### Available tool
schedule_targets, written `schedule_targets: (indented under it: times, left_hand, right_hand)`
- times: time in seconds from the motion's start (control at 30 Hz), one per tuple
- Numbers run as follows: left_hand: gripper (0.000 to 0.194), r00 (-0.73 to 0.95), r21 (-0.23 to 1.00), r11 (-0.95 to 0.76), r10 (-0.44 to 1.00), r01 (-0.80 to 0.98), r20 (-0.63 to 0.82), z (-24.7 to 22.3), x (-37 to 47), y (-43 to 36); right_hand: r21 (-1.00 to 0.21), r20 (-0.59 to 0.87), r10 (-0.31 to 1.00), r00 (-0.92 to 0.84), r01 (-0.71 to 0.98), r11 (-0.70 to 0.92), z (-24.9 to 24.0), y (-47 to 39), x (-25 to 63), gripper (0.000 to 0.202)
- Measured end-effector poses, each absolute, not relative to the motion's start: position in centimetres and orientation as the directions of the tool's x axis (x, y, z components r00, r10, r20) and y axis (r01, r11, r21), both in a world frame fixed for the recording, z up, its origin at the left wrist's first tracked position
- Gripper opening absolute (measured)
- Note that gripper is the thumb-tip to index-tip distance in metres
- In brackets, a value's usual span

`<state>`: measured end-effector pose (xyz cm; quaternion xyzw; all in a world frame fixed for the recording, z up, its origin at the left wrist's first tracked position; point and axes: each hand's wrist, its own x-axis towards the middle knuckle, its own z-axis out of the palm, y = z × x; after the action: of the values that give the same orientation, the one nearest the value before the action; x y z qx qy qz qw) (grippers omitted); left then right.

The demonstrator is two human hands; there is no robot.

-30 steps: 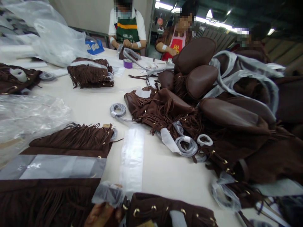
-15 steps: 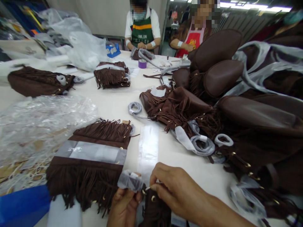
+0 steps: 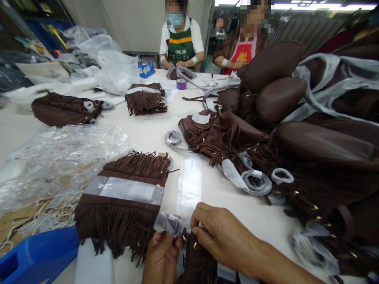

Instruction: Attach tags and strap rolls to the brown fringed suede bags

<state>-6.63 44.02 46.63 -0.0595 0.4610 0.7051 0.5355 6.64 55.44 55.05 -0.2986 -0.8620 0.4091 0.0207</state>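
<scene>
My left hand (image 3: 161, 252) pinches a small crumpled piece of grey-white wrapping (image 3: 169, 223) at the top edge of a brown suede bag (image 3: 197, 264) with gold eyelets, low in the frame. My right hand (image 3: 217, 230) comes in from the right and its fingertips grip the same bag's rim right beside the wrapping. A flat brown fringed bag (image 3: 124, 205) with a grey plastic band across it lies just left of my hands.
A heap of brown fringed bags and padded leather pieces (image 3: 281, 130) fills the right side. Crumpled clear plastic (image 3: 56, 161) lies at left, a blue bin (image 3: 35, 256) at bottom left, a clear strip (image 3: 189, 185) ahead. Two people work at the far end of the white table (image 3: 148, 134).
The view has tilted down and swung left since a second ago, bringing both hands into sight. In the last half second the hands barely shifted on the bag's rim.
</scene>
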Motion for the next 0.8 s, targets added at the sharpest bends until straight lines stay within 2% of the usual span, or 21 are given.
schedule_targets:
  times: [0.4,0.8]
  left_hand:
    - [0.036,-0.409,0.561,-0.008,0.693,-0.828,-0.594,47.2,-6.5,44.2]
    - [0.026,-0.414,0.556,-0.035,0.706,-0.831,-0.574,46.9,-6.6,44.1]
  right_hand:
    - [-0.721,-0.231,0.485,-0.843,0.484,0.497,55.8,55.5,6.5,0.013]
    - [-0.712,-0.222,0.487,-0.845,0.482,0.512,55.6,55.4,6.3,0.012]
